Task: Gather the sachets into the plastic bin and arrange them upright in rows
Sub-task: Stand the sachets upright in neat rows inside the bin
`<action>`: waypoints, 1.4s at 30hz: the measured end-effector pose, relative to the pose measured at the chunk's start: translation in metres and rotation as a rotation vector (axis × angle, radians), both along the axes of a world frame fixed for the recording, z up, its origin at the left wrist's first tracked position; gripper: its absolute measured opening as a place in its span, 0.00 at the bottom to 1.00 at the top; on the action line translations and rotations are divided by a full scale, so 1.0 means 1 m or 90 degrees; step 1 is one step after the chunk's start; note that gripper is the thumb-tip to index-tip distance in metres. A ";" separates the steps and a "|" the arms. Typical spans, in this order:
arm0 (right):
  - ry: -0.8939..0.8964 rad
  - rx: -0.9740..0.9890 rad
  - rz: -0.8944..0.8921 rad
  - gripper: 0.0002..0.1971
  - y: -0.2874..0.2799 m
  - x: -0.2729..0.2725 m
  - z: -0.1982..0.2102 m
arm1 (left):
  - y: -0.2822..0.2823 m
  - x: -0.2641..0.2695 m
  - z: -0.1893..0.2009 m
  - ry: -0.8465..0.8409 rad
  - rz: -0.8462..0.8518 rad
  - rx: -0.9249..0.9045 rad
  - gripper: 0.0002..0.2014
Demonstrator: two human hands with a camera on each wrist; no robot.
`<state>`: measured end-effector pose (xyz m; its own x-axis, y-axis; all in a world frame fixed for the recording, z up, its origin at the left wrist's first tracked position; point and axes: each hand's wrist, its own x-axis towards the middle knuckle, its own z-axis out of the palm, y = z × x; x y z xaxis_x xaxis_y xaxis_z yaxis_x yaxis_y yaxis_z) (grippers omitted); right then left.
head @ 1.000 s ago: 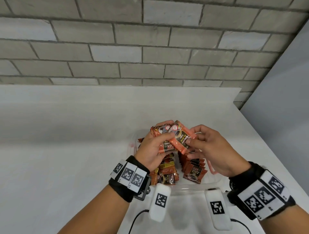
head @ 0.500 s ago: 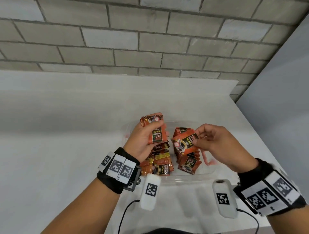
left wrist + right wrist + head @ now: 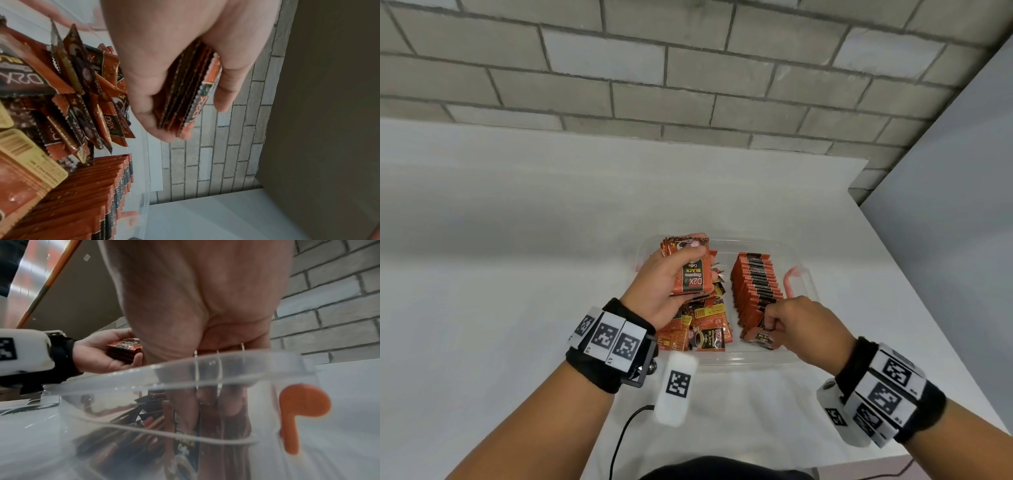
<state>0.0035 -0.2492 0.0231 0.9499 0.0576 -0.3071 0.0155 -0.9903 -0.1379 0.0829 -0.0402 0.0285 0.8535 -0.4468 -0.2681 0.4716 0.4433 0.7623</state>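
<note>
Sachet [image 3: 763, 337] now down at near end of right row [image 3: 756, 284] (was lifted) — right hand [image 3: 796, 329] pinching it | left hand [image 3: 666, 284] clasps stack [image 3: 692, 270] | bin [image 3: 804, 291] filling.

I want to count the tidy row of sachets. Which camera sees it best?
The head view: the upright row shows whole from above inside the bin. The left wrist view catches only its edges, and the right wrist view blurs it through the bin wall.

Loose sachets [image 3: 698, 329] crowding bin's [image 3: 804, 274] left half
</note>
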 end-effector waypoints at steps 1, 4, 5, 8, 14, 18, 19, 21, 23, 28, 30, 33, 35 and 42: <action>0.003 -0.002 0.001 0.04 0.000 0.001 -0.001 | 0.000 0.000 0.000 0.002 0.000 -0.002 0.13; 0.006 -0.008 0.007 0.05 -0.001 0.003 -0.005 | 0.001 0.001 -0.001 0.001 0.001 -0.001 0.14; 0.008 -0.012 0.010 0.05 -0.001 0.004 -0.006 | 0.001 0.001 -0.001 0.001 0.002 0.001 0.14; 0.007 -0.029 0.027 0.06 -0.001 0.006 -0.009 | 0.001 0.002 -0.003 0.000 -0.001 0.005 0.14; -0.003 -0.099 0.061 0.08 0.000 0.014 -0.011 | 0.001 0.000 -0.004 0.003 -0.010 0.011 0.15; -0.046 -0.163 0.090 0.08 0.003 0.015 -0.006 | 0.001 -0.001 -0.004 0.011 -0.008 0.013 0.11; -0.048 -0.174 0.099 0.08 0.003 0.015 -0.006 | 0.002 -0.001 -0.004 0.013 -0.006 0.013 0.09; -0.044 -0.185 0.115 0.08 0.002 0.015 -0.006 | 0.002 -0.001 -0.004 0.018 -0.002 0.014 0.06; -0.036 -0.187 0.126 0.08 0.001 0.016 -0.006 | 0.002 -0.002 -0.004 0.021 0.000 0.016 0.05; -0.034 -0.174 0.126 0.08 -0.002 0.017 -0.008 | 0.003 -0.003 -0.004 0.025 0.004 0.016 0.04; -0.029 -0.163 0.118 0.07 -0.003 0.017 -0.008 | 0.003 -0.003 -0.004 0.026 0.005 0.017 0.04; -0.030 -0.158 0.119 0.08 -0.005 0.016 -0.006 | 0.003 -0.003 -0.004 0.028 0.004 0.021 0.04; -0.036 -0.158 0.119 0.08 -0.005 0.015 -0.005 | 0.002 -0.002 -0.004 0.027 0.004 0.023 0.05; -0.052 -0.155 0.117 0.07 -0.005 0.014 -0.003 | 0.002 -0.004 -0.004 0.026 0.000 0.028 0.04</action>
<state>0.0174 -0.2541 0.0197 0.9528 0.1640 -0.2554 0.1979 -0.9737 0.1128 0.0793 -0.0379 0.0243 0.8412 -0.4344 -0.3220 0.5029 0.4095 0.7612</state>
